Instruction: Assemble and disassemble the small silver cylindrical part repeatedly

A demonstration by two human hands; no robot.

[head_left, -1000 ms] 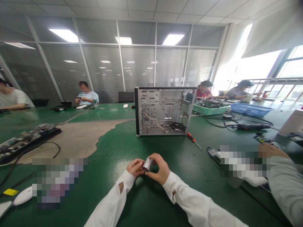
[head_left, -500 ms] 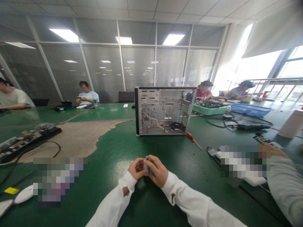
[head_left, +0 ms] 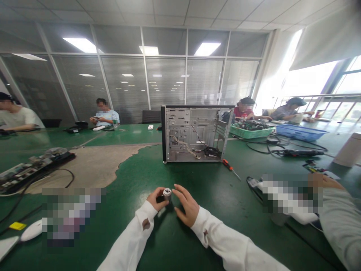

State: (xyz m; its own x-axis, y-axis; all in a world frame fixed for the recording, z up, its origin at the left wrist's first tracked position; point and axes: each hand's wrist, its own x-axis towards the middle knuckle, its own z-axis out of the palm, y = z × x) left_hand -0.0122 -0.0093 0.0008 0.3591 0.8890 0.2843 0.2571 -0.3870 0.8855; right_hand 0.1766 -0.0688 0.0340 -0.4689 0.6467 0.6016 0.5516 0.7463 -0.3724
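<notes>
Between the thumb and fingers of my left hand (head_left: 156, 198) is a small metal cylinder (head_left: 167, 195), its round silver top with dark openings facing up. From this view I cannot tell whether its base touches the green table (head_left: 135, 229). My right hand (head_left: 186, 205) is just to the right of the cylinder, fingers apart and bent toward it, with nothing in them. Beyond both hands stands an open computer case (head_left: 194, 133), showing loose cables and a black fan inside. A screwdriver (head_left: 231, 169) with an orange and black handle lies by its right corner.
Circuit boards fill a green basket (head_left: 251, 131) behind the case, beside a blue basket (head_left: 301, 132). A power strip with parts (head_left: 36, 165) lies at the left. At the right, another person's grey sleeve (head_left: 338, 222) reaches over the table near black cables (head_left: 270, 145).
My right hand has come off the cylinder and opened. The left hand has shifted slightly left, still holding it, and the cylinder's top now shows.
</notes>
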